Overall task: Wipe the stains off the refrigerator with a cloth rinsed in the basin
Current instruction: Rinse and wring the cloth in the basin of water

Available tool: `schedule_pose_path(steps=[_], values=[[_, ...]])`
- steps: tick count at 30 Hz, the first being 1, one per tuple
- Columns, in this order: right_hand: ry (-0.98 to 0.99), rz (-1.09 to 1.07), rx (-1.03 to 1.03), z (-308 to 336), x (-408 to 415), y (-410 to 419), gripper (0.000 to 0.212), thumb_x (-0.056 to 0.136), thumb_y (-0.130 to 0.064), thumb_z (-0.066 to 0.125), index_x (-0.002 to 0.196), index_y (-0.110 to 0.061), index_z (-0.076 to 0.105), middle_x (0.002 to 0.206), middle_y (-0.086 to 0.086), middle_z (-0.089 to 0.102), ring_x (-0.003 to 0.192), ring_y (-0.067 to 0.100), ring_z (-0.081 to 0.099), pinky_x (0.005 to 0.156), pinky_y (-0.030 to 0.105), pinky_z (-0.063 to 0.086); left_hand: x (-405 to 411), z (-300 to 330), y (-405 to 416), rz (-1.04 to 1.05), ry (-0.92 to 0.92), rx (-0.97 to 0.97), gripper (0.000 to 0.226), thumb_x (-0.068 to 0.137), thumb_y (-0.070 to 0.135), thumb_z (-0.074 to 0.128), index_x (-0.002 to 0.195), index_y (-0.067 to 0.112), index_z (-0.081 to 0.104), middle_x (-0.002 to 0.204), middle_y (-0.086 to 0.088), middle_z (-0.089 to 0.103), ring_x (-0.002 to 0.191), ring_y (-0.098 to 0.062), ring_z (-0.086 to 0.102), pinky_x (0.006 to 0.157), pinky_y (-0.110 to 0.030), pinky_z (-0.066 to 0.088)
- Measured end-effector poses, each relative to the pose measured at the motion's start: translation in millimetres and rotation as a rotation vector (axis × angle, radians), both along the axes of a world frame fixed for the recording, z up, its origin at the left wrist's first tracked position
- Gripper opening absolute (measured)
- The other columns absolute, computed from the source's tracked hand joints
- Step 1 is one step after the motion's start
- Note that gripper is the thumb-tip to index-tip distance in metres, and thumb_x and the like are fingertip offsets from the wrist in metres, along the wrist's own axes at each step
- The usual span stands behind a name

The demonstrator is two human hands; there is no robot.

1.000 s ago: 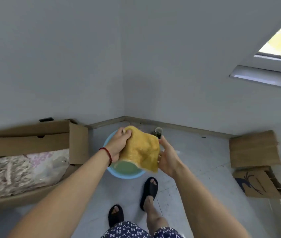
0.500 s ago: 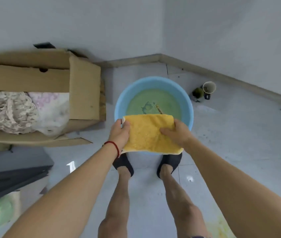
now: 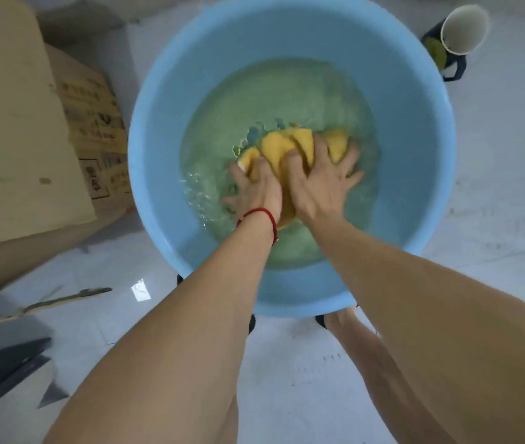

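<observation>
A round blue basin (image 3: 165,129) stands on the floor in front of me, holding greenish water. The yellow cloth (image 3: 290,145) lies bunched in the water at the basin's middle. My left hand (image 3: 254,187), with a red string at the wrist, grips the cloth's left part, fingers curled into it. My right hand (image 3: 322,181) grips the cloth's right part with spread, bent fingers. Both hands are partly in the water, which ripples to the left of them. The refrigerator is not in view.
A cardboard box (image 3: 14,129) stands left of the basin, almost touching it. A paper cup (image 3: 463,27) and a dark mug (image 3: 447,59) sit on the floor at the basin's far right. Dark flat panels (image 3: 1,363) lie at the lower left. My feet are under the basin's near rim.
I have bent down close to the basin. The cloth, held spread above the rim half a second ago, is now pushed into the water and bunched under both hands.
</observation>
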State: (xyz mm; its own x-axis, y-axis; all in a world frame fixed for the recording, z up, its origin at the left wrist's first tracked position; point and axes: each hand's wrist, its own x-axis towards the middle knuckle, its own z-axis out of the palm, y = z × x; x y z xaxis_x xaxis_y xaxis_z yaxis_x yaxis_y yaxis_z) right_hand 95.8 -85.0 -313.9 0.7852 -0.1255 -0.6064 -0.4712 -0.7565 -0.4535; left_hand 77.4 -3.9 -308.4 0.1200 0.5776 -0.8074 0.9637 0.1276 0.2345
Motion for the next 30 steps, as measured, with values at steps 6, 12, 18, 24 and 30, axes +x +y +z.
schedule_pose_path(steps=[6, 12, 18, 24, 30], values=[[0.118, -0.384, 0.460, 6, 6, 19, 0.040, 0.087, -0.065, 0.068, 0.091, -0.025, 0.068, 0.092, 0.001, 0.072, 0.093, 0.023, 0.070, 0.092, 0.044, 0.057, 6, -10, -1, -0.039, -0.132, -0.184, 0.052, 0.083, 0.066, 0.044, 0.101, 0.022, 0.066, 0.104, -0.014, 0.075, 0.095, -0.035, 0.073, 0.088, -0.054, 0.059], [-0.050, 0.582, -0.217, -3, 32, -9, 0.057, 0.105, -0.063, 0.034, 0.128, -0.015, 0.055, 0.119, 0.023, 0.066, 0.110, 0.047, 0.065, 0.083, 0.050, 0.051, 16, 22, 11, -0.473, -0.083, 0.043, 0.040, 0.109, 0.033, 0.041, 0.131, 0.005, 0.058, 0.132, -0.023, 0.063, 0.123, -0.039, 0.058, 0.098, -0.040, 0.045], [-0.083, 0.307, -0.284, -5, 13, -2, 0.050, 0.107, -0.055, 0.033, 0.152, -0.035, 0.043, 0.159, 0.014, 0.029, 0.136, 0.039, 0.033, 0.108, 0.060, 0.033, -2, 3, 7, 0.278, 0.097, -0.168, 0.070, 0.076, 0.084, 0.028, 0.138, 0.052, 0.025, 0.145, -0.011, 0.045, 0.120, -0.047, 0.055, 0.087, -0.066, 0.051], [0.129, -0.347, 0.379, 30, 4, 17, 0.028, 0.102, -0.041, 0.054, 0.088, -0.021, 0.067, 0.087, 0.003, 0.065, 0.091, 0.027, 0.058, 0.088, 0.036, 0.049, 12, -1, -9, 0.323, -0.170, -0.276, 0.061, 0.082, 0.078, 0.049, 0.109, 0.026, 0.066, 0.110, -0.011, 0.074, 0.094, -0.029, 0.073, 0.087, -0.047, 0.061], [-0.059, 0.527, -0.057, 13, 32, 8, 0.045, 0.108, -0.051, 0.042, 0.125, -0.012, 0.057, 0.110, 0.023, 0.070, 0.101, 0.047, 0.066, 0.081, 0.048, 0.051, 17, 11, 7, -0.260, 0.010, -0.055, 0.064, 0.104, 0.055, 0.036, 0.117, 0.001, 0.068, 0.122, -0.024, 0.069, 0.113, -0.041, 0.066, 0.096, -0.047, 0.055]])
